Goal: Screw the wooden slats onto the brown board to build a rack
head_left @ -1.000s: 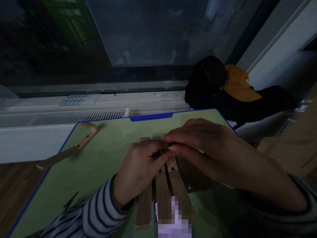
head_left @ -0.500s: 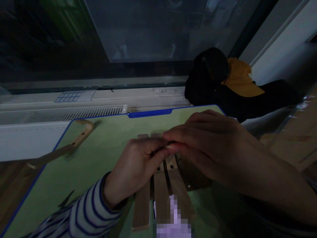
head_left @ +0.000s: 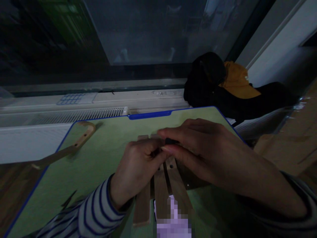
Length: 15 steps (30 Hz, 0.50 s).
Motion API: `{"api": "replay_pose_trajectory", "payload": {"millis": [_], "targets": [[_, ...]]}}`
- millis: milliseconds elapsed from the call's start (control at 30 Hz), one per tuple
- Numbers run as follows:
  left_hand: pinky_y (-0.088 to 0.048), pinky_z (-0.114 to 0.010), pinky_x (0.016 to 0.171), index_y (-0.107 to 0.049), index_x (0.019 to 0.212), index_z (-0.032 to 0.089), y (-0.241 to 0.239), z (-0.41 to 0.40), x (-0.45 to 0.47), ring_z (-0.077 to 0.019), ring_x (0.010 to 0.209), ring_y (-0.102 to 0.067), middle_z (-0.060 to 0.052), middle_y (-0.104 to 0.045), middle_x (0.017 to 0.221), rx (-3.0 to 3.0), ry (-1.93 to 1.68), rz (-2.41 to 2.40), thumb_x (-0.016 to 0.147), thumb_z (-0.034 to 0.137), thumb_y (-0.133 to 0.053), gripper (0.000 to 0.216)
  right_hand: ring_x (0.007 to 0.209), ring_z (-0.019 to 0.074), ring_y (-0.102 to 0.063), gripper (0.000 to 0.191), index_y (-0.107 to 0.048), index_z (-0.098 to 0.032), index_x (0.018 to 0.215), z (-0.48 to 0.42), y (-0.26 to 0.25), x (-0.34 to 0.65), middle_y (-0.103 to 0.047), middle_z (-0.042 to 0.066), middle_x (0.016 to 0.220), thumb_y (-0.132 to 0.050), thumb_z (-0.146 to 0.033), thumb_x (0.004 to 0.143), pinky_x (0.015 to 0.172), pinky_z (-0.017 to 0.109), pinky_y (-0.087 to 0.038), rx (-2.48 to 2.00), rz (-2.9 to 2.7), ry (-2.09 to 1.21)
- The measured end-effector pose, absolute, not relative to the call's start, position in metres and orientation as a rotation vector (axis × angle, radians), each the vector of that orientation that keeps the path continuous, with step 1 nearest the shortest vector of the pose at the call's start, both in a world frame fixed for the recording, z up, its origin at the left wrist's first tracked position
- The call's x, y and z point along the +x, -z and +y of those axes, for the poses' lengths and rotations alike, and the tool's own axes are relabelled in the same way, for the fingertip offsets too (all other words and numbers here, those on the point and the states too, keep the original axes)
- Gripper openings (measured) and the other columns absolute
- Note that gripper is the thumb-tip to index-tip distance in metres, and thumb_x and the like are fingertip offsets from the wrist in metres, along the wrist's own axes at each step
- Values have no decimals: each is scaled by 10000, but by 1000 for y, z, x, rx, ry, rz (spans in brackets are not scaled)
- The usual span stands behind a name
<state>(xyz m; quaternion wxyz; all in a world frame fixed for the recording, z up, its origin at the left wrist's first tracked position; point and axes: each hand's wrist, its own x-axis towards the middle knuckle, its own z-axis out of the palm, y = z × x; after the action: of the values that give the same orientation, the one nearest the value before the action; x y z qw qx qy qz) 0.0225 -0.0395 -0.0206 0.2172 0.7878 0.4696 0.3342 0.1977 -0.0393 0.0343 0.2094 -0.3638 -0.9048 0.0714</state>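
Note:
Several flat wooden slats (head_left: 160,185), some with screw holes, lie side by side on a green tabletop (head_left: 109,165). Over their far part, my left hand (head_left: 136,165) is closed, thumb and forefinger pressed together; whatever they hold is hidden. My right hand (head_left: 205,145) meets it fingertip to fingertip from the right, pinching a small black piece (head_left: 170,141) whose kind I cannot make out. Partly beneath the right hand is a dark brown flat piece (head_left: 195,180). A pixelated patch covers the near ends of some slats.
A curved wooden bar (head_left: 80,140) with holes overhangs the table's left edge. A small dark slender object (head_left: 68,199) lies by the left sleeve. Beyond the table are a radiator (head_left: 104,112), a black cap (head_left: 208,67), an orange cap (head_left: 237,79) and a window; cardboard (head_left: 279,152) stands right.
My right hand has shifted slightly down and left, and the black piece now shows between its thumb and fingers. My left hand stays nearly in place.

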Motion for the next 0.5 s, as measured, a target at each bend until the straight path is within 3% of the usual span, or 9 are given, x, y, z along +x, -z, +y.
{"api": "replay_pose_trajectory", "payload": {"millis": [67,133,267,500], "targets": [[-414,-206,491,-655,675,192,22,-39,22,-106,519,-600,42,-670,595,2154,-915,1288,840,259,-585,191,900,154,-600,345,-487,-187,1254,-38,-34,199,-662,24,1042,-449,-266,920,767,284,-449,-977,-2505,-252],[-415,-208,496,-667,681,198,23,-39,22,-110,530,-602,41,-672,595,2129,-920,1277,849,280,-577,207,926,139,-599,302,-533,-190,1206,-36,-35,200,-659,9,1072,-456,-230,916,790,261,-440,-934,-2511,-285],[-426,-208,517,-701,797,217,24,-37,23,-113,563,-616,40,-688,637,2086,-912,1218,858,273,-571,153,812,141,-627,215,-629,-201,1039,-35,-37,200,-691,-2,949,-462,-258,916,723,264,-450,-980,-2508,-242],[-438,-201,564,-695,816,226,21,-36,24,-96,600,-626,44,-714,735,2128,-859,1144,878,230,-542,165,735,179,-632,212,-619,-176,1020,-43,-37,200,-689,26,851,-478,-285,904,660,312,-471,-1097,-2500,-60]]}}
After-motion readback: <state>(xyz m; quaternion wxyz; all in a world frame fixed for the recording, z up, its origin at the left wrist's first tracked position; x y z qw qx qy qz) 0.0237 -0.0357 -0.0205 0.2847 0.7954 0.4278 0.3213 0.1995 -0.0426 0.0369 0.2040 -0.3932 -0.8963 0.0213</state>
